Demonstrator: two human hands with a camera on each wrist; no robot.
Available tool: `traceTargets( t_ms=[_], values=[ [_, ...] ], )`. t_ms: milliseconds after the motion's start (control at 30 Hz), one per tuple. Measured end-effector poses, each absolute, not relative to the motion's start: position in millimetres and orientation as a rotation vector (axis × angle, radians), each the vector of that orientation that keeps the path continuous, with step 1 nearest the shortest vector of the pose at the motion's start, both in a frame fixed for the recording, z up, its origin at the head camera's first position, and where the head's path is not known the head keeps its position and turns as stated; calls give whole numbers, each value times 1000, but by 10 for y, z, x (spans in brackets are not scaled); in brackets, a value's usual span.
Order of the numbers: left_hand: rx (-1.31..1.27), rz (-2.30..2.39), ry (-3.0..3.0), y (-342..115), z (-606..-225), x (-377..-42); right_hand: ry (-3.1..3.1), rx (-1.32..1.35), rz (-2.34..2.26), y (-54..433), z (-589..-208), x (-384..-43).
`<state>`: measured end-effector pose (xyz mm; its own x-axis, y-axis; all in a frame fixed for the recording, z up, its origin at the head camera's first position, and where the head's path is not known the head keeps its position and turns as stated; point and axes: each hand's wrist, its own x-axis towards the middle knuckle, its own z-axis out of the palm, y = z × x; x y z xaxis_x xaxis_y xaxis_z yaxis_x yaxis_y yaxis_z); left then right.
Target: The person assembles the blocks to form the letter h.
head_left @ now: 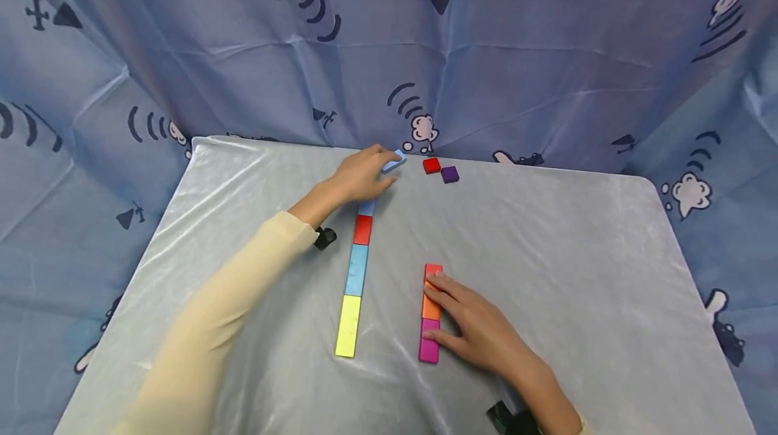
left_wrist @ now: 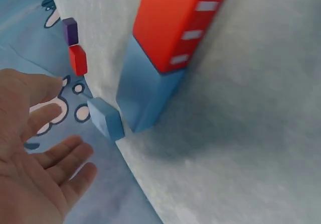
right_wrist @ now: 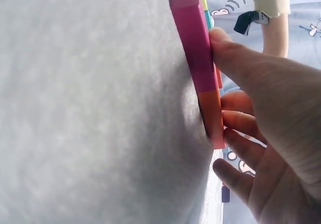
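Note:
Over the far edge of the table, my left hand reaches to a loose light blue block. The left wrist view shows a gap between its spread fingers and that block. Close by, a row runs toward me: a blue block, a red block, a light blue block and a yellow block. To the right lies a shorter row of a red block, an orange block and a magenta block. My right hand rests extended fingers and thumb on this row.
A small red block and a purple block lie near the table's back edge. The table wears a pale grey cloth, and a blue patterned curtain hangs behind it.

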<state>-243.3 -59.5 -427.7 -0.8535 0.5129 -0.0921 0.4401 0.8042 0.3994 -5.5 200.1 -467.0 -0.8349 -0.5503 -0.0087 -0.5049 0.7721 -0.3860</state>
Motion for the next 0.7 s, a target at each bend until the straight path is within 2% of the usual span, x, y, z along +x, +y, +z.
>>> traceTargets(
  t_ms=[500, 700],
  values=[
    [500, 484, 2826, -333, -4320, -2696, 2854, -870, -560, 2020, -4670, -29],
    [505, 453, 2870, -259, -4371, -2712, 2860, -888, -571, 2048, -4681, -19]
  ],
)
